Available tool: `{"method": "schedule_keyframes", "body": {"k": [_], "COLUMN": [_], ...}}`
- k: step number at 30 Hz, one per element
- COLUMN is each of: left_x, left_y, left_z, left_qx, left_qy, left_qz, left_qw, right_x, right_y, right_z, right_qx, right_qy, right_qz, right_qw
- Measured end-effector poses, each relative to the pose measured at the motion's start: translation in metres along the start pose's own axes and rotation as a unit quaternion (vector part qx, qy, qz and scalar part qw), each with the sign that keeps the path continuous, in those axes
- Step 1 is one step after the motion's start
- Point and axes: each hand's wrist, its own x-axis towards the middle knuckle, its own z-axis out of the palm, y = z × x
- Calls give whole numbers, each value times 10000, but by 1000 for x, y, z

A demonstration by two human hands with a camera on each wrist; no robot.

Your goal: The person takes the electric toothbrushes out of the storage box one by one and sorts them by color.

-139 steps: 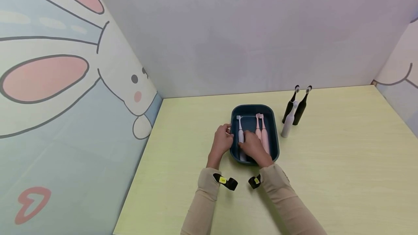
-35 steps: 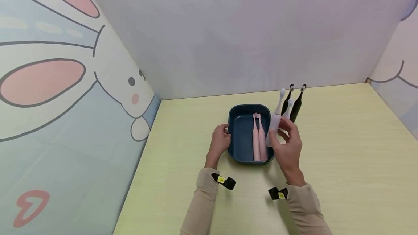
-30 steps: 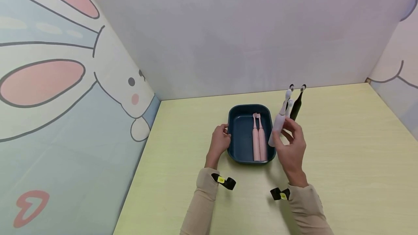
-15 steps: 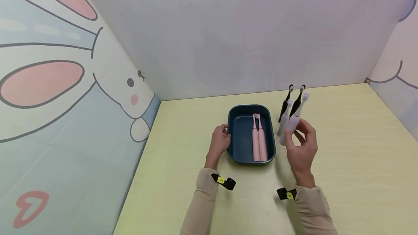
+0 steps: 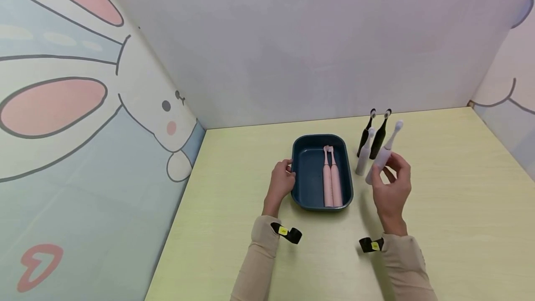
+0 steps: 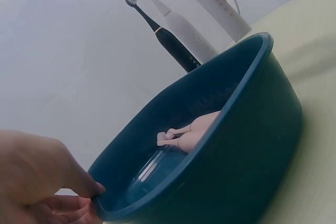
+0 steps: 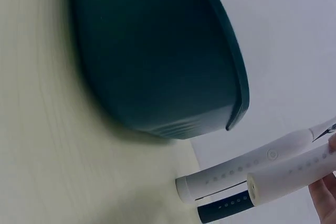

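Note:
My left hand [image 5: 281, 180] pinches the left rim of a dark blue plastic tub [image 5: 308, 137]; in the left wrist view the thumb lies over the rim. My right hand [image 5: 393, 194] holds a pale lavender-white electric toothbrush [image 5: 381, 156] by its handle, between thumb and fingers. This toothbrush leans with its head up and right, and the right wrist view shows its bare bottom end [image 7: 252, 190], off the table. Just left of it a white electric toothbrush [image 5: 362, 161] stands upright. Two pink electric toothbrushes [image 5: 327, 185] lie side by side inside the tub.
Behind the white toothbrush stand two black electric toothbrushes, a left one [image 5: 364, 140] and a right one [image 5: 378, 140]. The pale wooden table [image 5: 451, 189] extends to the right and toward the front. A plain wall [image 5: 271, 59] rises along its back edge.
My right hand has lifted the lavender-white toothbrush out of the tub and carried it rightward, past the standing white one. My left hand stays at the tub's rim.

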Motion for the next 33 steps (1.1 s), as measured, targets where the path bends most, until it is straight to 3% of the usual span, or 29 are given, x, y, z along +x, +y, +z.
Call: {"method": "schedule_keyframes", "body": {"k": [24,33], "left_x": [1,-1], "left_y": [-2,-2], "left_z": [-1,-1], "left_qx": [29,48], "left_qy": [-27,-47], "left_qz": [111,14], "left_qw": [9999,10000], "right_x": [6,7], "right_y": [28,30], "right_z": [3,4], "right_qx": [-812,-1022], "right_qy": [-194,-333], "right_qz": [822,895], "right_qw": [9931,9902]}}
